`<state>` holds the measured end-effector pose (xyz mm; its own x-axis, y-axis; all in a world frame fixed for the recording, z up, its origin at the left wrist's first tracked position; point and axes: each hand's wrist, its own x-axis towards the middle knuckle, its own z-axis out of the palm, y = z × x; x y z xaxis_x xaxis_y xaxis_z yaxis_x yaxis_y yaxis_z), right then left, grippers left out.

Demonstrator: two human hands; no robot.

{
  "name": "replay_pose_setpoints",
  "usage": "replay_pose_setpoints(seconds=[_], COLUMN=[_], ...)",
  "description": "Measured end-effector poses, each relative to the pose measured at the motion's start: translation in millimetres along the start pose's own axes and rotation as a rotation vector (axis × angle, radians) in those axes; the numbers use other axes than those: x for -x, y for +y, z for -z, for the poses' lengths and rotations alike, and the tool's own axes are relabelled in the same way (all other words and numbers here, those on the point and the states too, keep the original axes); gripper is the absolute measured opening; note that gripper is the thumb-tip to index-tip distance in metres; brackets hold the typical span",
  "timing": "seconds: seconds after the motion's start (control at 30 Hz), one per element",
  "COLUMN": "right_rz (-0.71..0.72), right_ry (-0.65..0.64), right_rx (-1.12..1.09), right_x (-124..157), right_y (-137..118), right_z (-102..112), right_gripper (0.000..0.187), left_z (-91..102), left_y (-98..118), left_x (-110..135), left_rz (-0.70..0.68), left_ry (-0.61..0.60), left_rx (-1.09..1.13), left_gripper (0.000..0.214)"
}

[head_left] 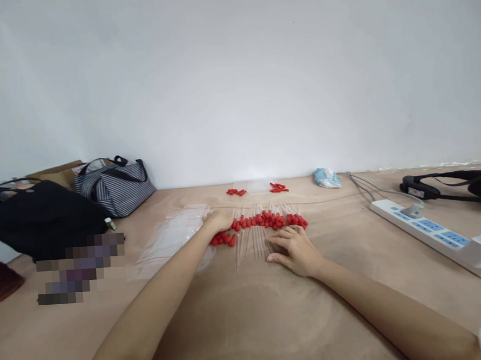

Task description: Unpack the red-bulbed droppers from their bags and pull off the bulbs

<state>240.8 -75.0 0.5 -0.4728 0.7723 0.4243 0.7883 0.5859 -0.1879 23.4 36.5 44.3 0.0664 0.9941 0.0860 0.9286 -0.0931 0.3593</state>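
Note:
A dense row of droppers (263, 220), with red rubber bulbs and thin clear tubes, lies across the middle of the table. My left hand (218, 220) is at the row's left end, beside the clear plastic bags (174, 233); its fingers are mostly hidden, so I cannot see whether it holds anything. My right hand (296, 249) rests low over the tubes at the row's right side, fingers stretched and apart, fingertips close to the red bulbs. Farther back by the wall lie two small groups of red-bulbed droppers (279, 187), with clear tubes between them.
A white power strip (427, 231) with plugs and cables lies at right, near a black strap-like device (424, 188). A blue-and-white crumpled item (327, 178) sits by the wall. At left stand a striped bag (121, 187), a black bag (43, 219) and a small bottle (110, 224).

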Motion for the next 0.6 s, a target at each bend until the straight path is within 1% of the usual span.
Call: replay_pose_setpoints(seconds=[0.1, 0.13, 0.2, 0.3, 0.37, 0.4, 0.5, 0.6], right_rz=[-0.011, -0.013, -0.011, -0.022, -0.025, -0.016, 0.033, 0.033], right_ry=[0.023, 0.038, 0.087, 0.247, 0.342, 0.359, 0.322, 0.328], right_rx=[0.008, 0.005, -0.012, -0.028, -0.021, -0.017, -0.014, -0.018], right_x=[0, 0, 1, 3, 4, 4, 4, 4], right_y=[0, 1, 2, 3, 3, 3, 2, 0], right_z=[-2, -2, -2, -3, -4, -4, -5, -3], right_gripper=[0.038, 0.038, 0.039, 0.041, 0.043, 0.043, 0.038, 0.040], left_z=[9.1, 13.1, 20.5, 23.7, 17.9, 13.0, -4.9, -19.0], left_y=[0, 0, 2, 3, 0, -3, -13, -21], left_x=[4, 7, 18, 45, 64, 73, 92, 99], left_rz=[0.036, 0.025, -0.039, -0.191, -0.307, -0.413, -0.609, -0.756], left_ry=[0.052, 0.068, 0.101, 0.130, 0.119, 0.122, 0.214, 0.319], left_rx=[-0.096, -0.117, -0.140, -0.144, -0.129, -0.116, -0.078, -0.079], left_gripper=[0.018, 0.018, 0.018, 0.017, 0.014, 0.013, 0.014, 0.020])
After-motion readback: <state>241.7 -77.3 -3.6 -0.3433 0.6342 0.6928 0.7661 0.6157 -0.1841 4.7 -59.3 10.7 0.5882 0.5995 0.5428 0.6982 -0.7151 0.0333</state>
